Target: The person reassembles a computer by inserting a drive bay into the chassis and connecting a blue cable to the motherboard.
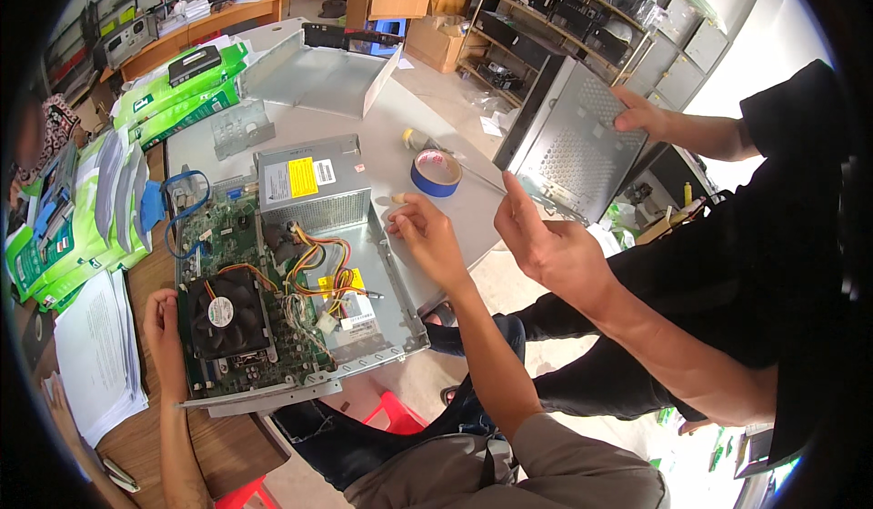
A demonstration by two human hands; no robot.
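An opened metal computer case (400, 314) lies on the table before me. Inside are a green motherboard (232, 227), a black cooling fan (225, 314), a silver power supply (318, 177) and a bundle of coloured cables (323, 264). My left hand (164, 332) is at the case's left edge, its fingers curled against it. Above the right edge of the case hovers my right hand (426, 236), fingers loosely bent and apart, holding nothing that I can see. A roll of blue tape (436, 174) lies just beyond it.
At my right, a co-worker in black holds up a perforated metal panel (582, 136); their other hand (555, 254) is near my right hand. A metal cover (314, 77) lies at the back. Green packages (195, 100) and papers (100, 354) line the left. Another person's hand touches the papers.
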